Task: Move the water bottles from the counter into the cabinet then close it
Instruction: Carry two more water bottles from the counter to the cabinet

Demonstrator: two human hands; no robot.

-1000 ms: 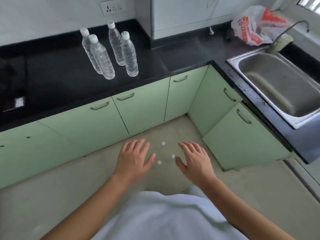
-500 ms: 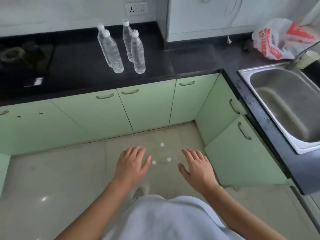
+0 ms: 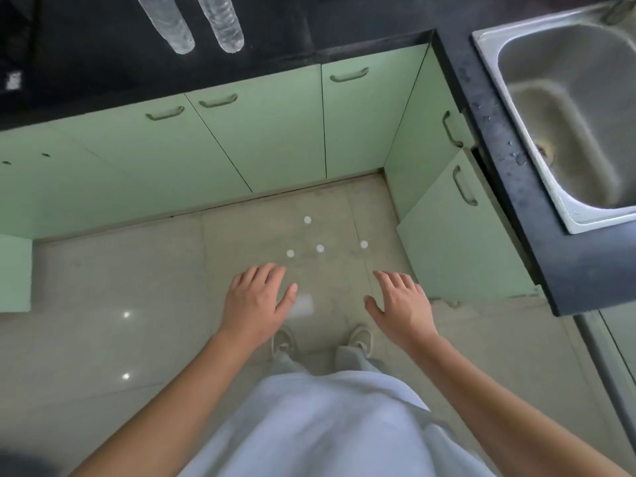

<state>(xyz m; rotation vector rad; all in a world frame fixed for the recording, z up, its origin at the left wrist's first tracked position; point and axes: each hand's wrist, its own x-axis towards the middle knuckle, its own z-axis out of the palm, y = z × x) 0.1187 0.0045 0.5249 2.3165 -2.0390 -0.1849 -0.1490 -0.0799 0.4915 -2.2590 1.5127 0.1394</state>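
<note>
Tilted more steeply downward than half a second ago: wall socket and plastic bag gone from view, and only two water bottles [image 3: 179,29] left in sight, cut off by the top edge so that just their lower parts show. Newly in sight, two light shoes [image 3: 282,339] on the floor tiles [image 3: 137,287] and a fourth white dot [image 3: 363,244] beside the three seen before. Same hands-out posture as earlier, nothing held. Clear, ribbed, colourless plastic, standing side by side on the black counter [image 3: 103,63] near its front edge, above the pale green cabinet doors [image 3: 275,132], shut along that run. Off to the right, a steel sink [image 3: 568,115] set into the counter's other leg. Held palm down over the floor, the left hand [image 3: 258,301], fingers straight and close together, thumb splayed sideways. Likewise palm down, the right hand [image 3: 402,304], fingers slightly spread, thumb out toward its neighbour. Both well apart from the water bottles, touching nothing.
</note>
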